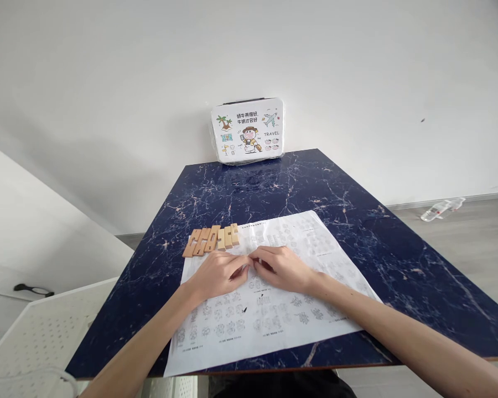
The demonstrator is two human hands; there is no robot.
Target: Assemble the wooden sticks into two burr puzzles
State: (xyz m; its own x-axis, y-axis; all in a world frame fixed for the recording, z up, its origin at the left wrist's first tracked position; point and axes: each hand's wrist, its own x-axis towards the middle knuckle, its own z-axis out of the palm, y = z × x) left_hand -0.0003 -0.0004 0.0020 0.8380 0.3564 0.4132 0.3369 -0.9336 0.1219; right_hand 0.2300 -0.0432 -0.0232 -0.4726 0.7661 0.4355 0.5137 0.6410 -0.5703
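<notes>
A white case [232, 131] with cartoon prints stands against the pale wall [357, 83] at upper centre. Clear bottle-like plastic [442, 209] lies on the grey floor [473, 249] at right; white perforated furniture [45, 331] occupies the lower left.

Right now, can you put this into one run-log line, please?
Left grip: meets right grip over printed sheet; anything held unclear | Wooden blocks: side by side, beyond left grip | White case: far end of table
</notes>
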